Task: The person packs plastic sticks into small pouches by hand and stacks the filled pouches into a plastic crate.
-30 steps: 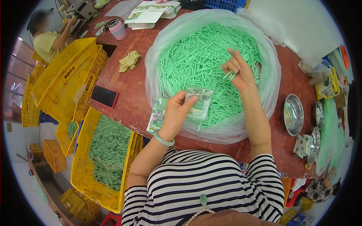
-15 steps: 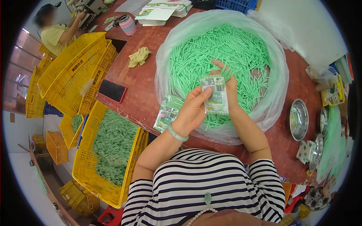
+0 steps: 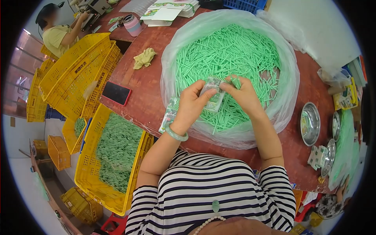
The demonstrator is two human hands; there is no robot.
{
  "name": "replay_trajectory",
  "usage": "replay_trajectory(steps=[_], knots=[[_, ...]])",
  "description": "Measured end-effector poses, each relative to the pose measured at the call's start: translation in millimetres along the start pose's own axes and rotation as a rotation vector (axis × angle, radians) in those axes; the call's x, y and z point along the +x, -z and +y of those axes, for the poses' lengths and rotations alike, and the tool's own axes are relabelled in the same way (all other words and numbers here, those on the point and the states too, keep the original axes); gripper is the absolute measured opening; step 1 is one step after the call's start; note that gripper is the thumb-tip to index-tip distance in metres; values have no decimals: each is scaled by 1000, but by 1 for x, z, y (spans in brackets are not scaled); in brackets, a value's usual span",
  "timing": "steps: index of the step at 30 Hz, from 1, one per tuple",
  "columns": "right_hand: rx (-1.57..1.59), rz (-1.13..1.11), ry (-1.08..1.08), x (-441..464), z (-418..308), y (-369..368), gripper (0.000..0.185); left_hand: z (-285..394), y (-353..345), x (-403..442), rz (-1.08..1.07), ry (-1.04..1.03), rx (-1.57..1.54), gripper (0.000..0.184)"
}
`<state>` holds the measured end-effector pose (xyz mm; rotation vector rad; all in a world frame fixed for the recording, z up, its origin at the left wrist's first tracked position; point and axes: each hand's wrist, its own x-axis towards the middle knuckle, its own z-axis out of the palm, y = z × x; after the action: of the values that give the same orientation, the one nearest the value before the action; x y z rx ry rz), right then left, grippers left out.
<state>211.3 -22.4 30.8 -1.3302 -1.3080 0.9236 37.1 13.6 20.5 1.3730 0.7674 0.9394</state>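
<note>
My left hand point(image 3: 191, 105) pinches a small green-and-white printed packet point(image 3: 214, 101) between thumb and fingers. At the packet's top edge, the thumb of my right hand point(image 3: 246, 96) presses against it. Curled in that right hand is a small bunch of green sticks point(image 3: 235, 82). Both hands are over a large clear plastic bag point(image 3: 169, 58), its sides rolled down, holding a heap of loose green sticks point(image 3: 231, 43). More green-and-white packets point(image 3: 170, 112) lie by my left wrist, partly hidden behind it.
A phone point(image 3: 116, 93) and a yellow cloth point(image 3: 144, 58) lie on the red table point(image 3: 150, 90). A yellow crate point(image 3: 88, 176) of filled packets stands lower left. Metal bowls point(image 3: 310, 124) sit at right. Another person point(image 3: 58, 37) works at a machine, upper left.
The packet has moved slightly up and left and is now tilted. My right hand has come from behind the packet to its top edge, with the sticks closed in its fingers.
</note>
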Motion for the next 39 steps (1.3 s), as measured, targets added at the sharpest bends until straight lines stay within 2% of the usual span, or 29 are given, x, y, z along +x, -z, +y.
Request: replay_trajectory(steps=[1,3,5,7,8,10,13,15,17,24,26,27,29,30,32,34,36,37,39], knots=[[2,0,1,-3,-2,0,18,1,1,0,26,18,-24,21],[128,-12,-168,-7,-13,-3,15,-1,5,1,58,32,-41,19],[159,-22,-163,-6,-9,-2,17,-13,13,3,69,42,26,13],[172,19,-130,-1,0,5,25,-14,16,1,95,5,96,12],[130,63,-40,5,-3,11,35,-15,16,0,118,-26,158,12],[308,140,-70,15,-9,19,41,-11,17,-1,44,-76,228,12],[391,2,99,20,-19,19,45,-6,12,-4,-95,-102,331,16],[357,-43,120,19,-28,11,47,-13,8,-4,-142,-99,251,18],[337,-216,147,20,-27,5,50,-11,6,-6,-140,-93,230,19],[295,-351,91,13,-29,1,55,-8,4,-8,-103,-115,299,19],[180,-455,-54,10,-33,5,56,-7,-2,-7,-71,-149,272,18],[177,-457,-52,8,-31,7,56,-7,-5,-6,-38,-182,244,18],[183,-441,-90,6,-24,13,69,-11,-10,0,-25,-199,188,17],[179,-444,-89,7,-23,21,69,-13,-12,4,-17,-214,132,17],[-192,-351,35,13,-26,36,85,-16,-16,13,-32,-212,119,17],[-225,-272,-12,5,-43,39,80,-15,-20,21,-43,-211,103,18],[-242,-52,-3,2,-47,41,61,-13,-22,26,-39,-149,-15,20],[-94,3,22,2,-39,39,47,-11,-24,27,-16,-146,-15,20],[-51,-86,-13,-5,-39,37,41,-3,-22,24,-87,-191,-12,30]])
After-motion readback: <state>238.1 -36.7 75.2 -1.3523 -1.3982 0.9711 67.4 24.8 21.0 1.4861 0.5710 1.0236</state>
